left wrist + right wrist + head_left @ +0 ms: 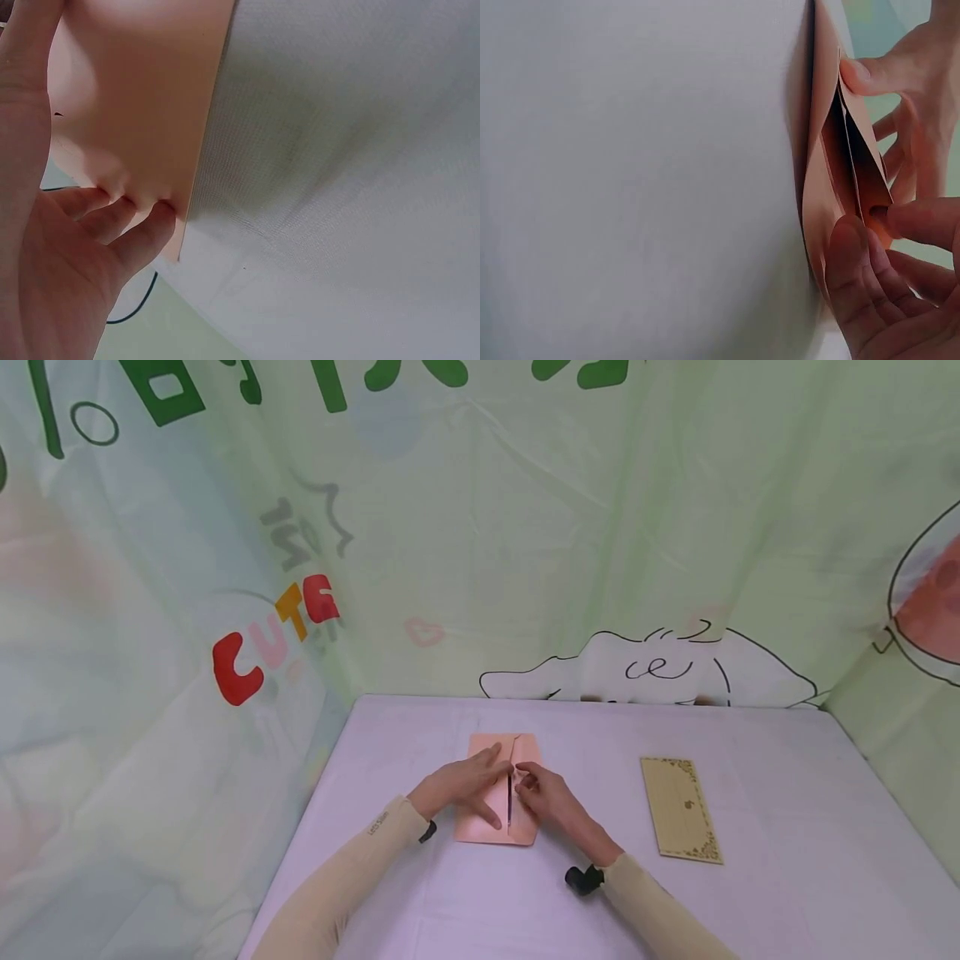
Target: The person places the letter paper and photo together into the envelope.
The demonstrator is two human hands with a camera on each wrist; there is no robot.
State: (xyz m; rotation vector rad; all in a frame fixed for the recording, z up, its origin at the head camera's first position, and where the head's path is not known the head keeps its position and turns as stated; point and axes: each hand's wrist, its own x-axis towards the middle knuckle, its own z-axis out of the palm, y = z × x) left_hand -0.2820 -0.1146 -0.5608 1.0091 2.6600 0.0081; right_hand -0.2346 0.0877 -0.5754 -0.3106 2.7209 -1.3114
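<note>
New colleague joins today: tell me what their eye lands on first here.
The pink envelope mid-table, with both hands on it: the left hand presses it flat, the right hand pinches its raised flap. Next, the yellow card lying apart to the right on the table.

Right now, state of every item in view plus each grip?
pink envelope: flat on the table, flaps lifted, slit open along the middle
gold-patterned card: flat on the table, apart from the envelope, untouched
left hand: fingers straight, pressing the envelope's left side
right hand: fingers curled, pinching the right flap's edge
table: covered in a pale cloth
</note>
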